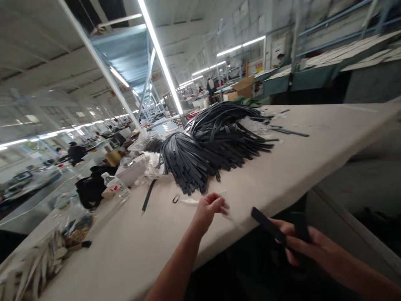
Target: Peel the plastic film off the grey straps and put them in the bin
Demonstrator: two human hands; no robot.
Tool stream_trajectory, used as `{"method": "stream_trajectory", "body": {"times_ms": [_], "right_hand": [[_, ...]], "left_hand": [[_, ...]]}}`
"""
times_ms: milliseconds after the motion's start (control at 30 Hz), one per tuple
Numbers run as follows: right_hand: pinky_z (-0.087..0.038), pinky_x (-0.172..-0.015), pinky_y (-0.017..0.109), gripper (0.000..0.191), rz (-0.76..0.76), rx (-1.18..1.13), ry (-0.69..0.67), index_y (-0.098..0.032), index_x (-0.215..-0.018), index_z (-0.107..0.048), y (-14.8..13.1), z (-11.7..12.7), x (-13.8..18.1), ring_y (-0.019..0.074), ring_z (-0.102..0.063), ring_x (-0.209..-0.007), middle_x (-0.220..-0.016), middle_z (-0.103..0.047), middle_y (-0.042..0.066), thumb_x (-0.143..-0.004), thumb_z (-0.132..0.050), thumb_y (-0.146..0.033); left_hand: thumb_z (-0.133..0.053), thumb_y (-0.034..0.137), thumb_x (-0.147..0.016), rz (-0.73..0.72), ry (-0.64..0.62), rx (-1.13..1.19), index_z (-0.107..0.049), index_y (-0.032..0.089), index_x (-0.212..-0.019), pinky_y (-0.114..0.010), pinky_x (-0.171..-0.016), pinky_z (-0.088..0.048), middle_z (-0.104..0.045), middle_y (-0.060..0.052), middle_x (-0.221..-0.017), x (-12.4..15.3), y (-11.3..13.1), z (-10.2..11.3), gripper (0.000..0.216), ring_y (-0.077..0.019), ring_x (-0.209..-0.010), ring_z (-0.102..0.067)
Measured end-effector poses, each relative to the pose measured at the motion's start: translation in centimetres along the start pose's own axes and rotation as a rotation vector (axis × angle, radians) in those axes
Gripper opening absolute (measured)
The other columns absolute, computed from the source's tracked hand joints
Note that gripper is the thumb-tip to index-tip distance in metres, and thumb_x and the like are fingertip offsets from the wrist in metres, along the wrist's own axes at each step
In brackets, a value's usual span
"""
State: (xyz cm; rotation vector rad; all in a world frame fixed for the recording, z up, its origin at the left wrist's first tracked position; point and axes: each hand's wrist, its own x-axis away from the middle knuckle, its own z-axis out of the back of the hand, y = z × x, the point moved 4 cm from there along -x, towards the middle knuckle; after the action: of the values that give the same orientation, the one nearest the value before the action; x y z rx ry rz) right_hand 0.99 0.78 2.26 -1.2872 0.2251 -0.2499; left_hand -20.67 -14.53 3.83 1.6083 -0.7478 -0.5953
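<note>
- The right hand [308, 246] hangs just off the near edge of the pale, long desk [313, 167], below the desk top; its fingers [290, 240] are closed round a flat, dark grey strap piece [266, 223]
- This strap piece sticks out of the grip up and to the left, its free end reaching just over the near edge; its long axis runs slantwise, from the right hand toward the left hand
- The left hand [208, 211] rests over the desk just inside the near edge, fingers curled in and the tips drawn together; it looks to pinch a thin, clear sliver, but blur makes this uncertain
- The strap's free end lies just to the right of the left fingers and apart from them; the right hand is the one that has it
- Just beyond the left hand lie a small dark metal loop [176, 199] and a single dark thin strap [148, 195], which points away toward the far edge
- Farther in, near the middle of the desk, sits a big heap of dark grey straps [213, 146], their cut ends fanned toward the near edge
- Toward the left end stand a clear plastic bottle [113, 183], a black bag [90, 188] and crumpled clear plastic bags [153, 165]
</note>
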Motion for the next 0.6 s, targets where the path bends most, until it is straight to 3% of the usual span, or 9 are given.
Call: {"method": "stream_trajectory", "body": {"times_ms": [67,133,233,433,600], "right_hand": [[-0.054,-0.07,0.036,0.048,0.004,-0.13,-0.102,-0.017,-0.073,-0.067,-1.0,-1.5,-0.8,0.0257,-0.064,-0.078,-0.112,-0.065,0.013,-0.088,-0.059,-0.063],[-0.048,-0.057,0.03,0.043,-0.009,-0.195,-0.137,-0.018,-0.086,-0.067,-1.5,-2.9,-2.0,0.0177,-0.058,-0.058,-0.091,-0.068,0.008,-0.085,-0.063,-0.06],[-0.039,-0.051,0.025,0.046,0.004,-0.179,-0.128,-0.015,-0.093,-0.068,-1.0,-3.9,-3.3,0.0144,-0.052,-0.05,-0.062,-0.057,0.0,-0.084,-0.063,-0.06],[-0.034,-0.049,0.024,0.052,-0.011,-0.2,-0.021,-0.011,-0.099,-0.07,0.3,-2.3,-4.4,0.0135,-0.046,-0.046,-0.049,-0.052,-0.002,-0.085,-0.059,-0.06],[-0.033,-0.047,0.024,0.049,-0.014,-0.136,0.072,-0.012,-0.094,-0.07,-0.1,-1.0,-5.1,0.0138,-0.048,-0.045,-0.05,-0.053,-0.002,-0.082,-0.06,-0.058]], "left_hand": [[-0.078,0.046,-0.068,0.017,-0.066,-0.037,-0.061,0.016,-0.069,-0.024,-0.057,-0.046,-0.068,-0.003,-0.066,-0.1,-0.5,-2.3,0.035,-0.0114,-0.054,-0.059],[-0.078,0.046,-0.068,0.033,-0.113,-0.042,-0.061,0.016,-0.07,-0.023,-0.057,-0.045,-0.068,-0.002,-0.066,-0.3,-0.9,-4.0,0.035,-0.0123,-0.056,-0.061],[-0.08,0.045,-0.066,0.034,-0.118,0.005,-0.062,0.016,-0.071,-0.024,-0.058,-0.046,-0.067,-0.002,-0.067,-1.3,-1.4,-5.3,0.035,-0.0122,-0.056,-0.061],[-0.08,0.048,-0.066,0.18,-0.037,0.158,-0.069,0.015,-0.084,-0.021,-0.06,-0.045,-0.069,-0.002,-0.074,-1.3,-3.5,-5.4,0.039,-0.0102,-0.06,-0.06],[-0.075,0.051,-0.071,0.311,-0.27,0.023,-0.074,0.013,-0.101,-0.028,-0.074,-0.049,-0.074,-0.01,-0.092,2.5,-6.0,-6.6,0.048,-0.0189,-0.079,-0.067]]}}
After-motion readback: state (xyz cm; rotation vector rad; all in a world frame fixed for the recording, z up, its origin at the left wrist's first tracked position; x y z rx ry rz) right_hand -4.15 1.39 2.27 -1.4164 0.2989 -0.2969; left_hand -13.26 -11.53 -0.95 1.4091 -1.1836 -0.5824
